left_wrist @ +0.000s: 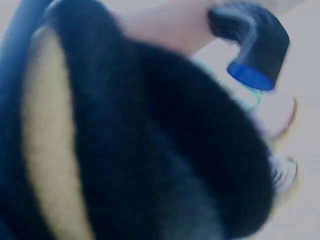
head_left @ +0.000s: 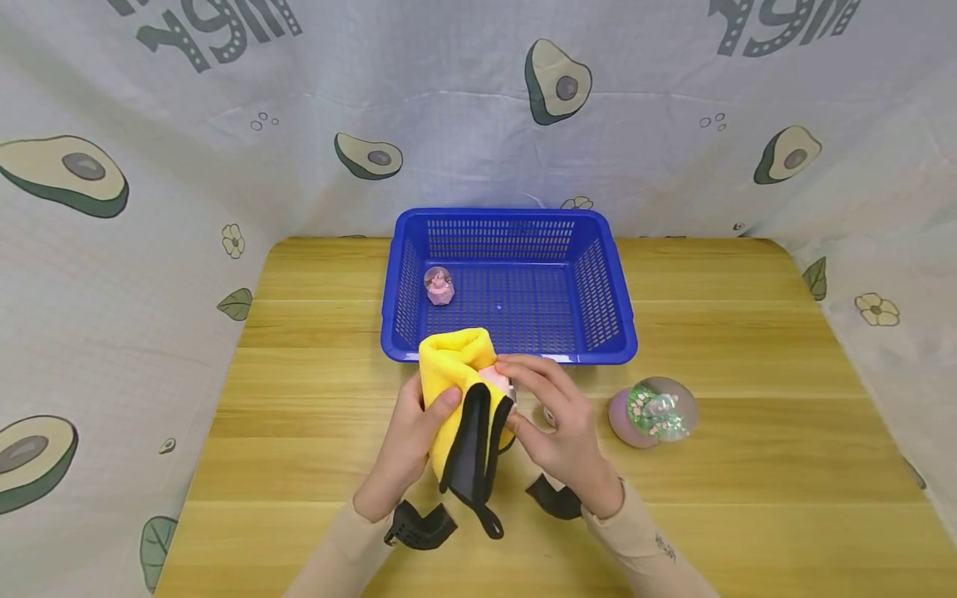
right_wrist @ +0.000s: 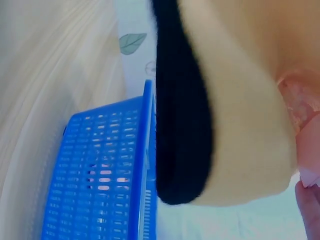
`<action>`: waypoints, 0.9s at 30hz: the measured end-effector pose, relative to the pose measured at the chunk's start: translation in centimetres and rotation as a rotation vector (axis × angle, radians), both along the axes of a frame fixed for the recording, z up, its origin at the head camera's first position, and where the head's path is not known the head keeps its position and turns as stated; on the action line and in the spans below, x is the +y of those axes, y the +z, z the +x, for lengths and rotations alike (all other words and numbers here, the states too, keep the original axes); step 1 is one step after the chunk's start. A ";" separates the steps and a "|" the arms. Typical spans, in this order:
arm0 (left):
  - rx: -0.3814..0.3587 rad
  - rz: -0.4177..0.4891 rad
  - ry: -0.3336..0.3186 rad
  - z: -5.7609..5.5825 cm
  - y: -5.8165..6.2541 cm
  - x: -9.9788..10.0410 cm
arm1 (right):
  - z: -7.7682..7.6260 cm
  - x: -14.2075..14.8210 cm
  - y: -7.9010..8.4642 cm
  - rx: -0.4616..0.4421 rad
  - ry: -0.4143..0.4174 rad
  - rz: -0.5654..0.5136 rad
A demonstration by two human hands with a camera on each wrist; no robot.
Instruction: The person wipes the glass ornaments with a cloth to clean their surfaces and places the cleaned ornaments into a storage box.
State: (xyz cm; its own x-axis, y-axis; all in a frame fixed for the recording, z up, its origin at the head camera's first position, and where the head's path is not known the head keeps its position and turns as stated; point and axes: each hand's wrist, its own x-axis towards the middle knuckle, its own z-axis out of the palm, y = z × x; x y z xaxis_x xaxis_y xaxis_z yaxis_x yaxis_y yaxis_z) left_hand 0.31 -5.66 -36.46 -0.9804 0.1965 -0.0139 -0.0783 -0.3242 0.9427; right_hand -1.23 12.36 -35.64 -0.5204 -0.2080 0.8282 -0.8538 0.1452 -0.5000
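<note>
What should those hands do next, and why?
Perhaps the right hand should turn the pink object within the yellow cloth: its fingers touch that object, while the left hand grips the cloth folded partly around it, so another side could be wiped.

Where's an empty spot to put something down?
The yellowish wooden table is bare left of the blue plastic basket, and right of the clear purple-based snow globe. The basket's floor, right of its small pink-based globe, is free. Crowded: in front of the basket, where left hand and right hand handle the black-edged yellow cloth.
</note>
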 end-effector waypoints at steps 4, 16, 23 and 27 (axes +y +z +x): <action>0.140 -0.149 0.042 0.2 0.0 0.1 | 0.3 -0.1 0.1 -0.136 0.023 -0.071; 0.633 -0.364 0.184 -0.4 0.4 0.0 | 1.4 0.5 0.9 -0.635 0.157 -0.245; 0.952 -0.457 0.173 -1.2 0.5 -0.5 | 1.4 0.8 1.5 -0.984 0.207 -0.307; 1.074 -0.507 0.146 -1.3 0.8 -0.7 | 1.1 1.1 1.3 -1.118 0.300 -0.309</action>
State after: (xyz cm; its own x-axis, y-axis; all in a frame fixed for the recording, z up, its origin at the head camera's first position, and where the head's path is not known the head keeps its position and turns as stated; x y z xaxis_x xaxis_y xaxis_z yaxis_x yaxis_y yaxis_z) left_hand -0.99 -6.39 -35.64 -0.5507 0.2908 0.7824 0.8343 0.1634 0.5265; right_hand -0.18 13.48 -34.32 -0.9485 -0.3165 -0.0151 0.0962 -0.2421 -0.9655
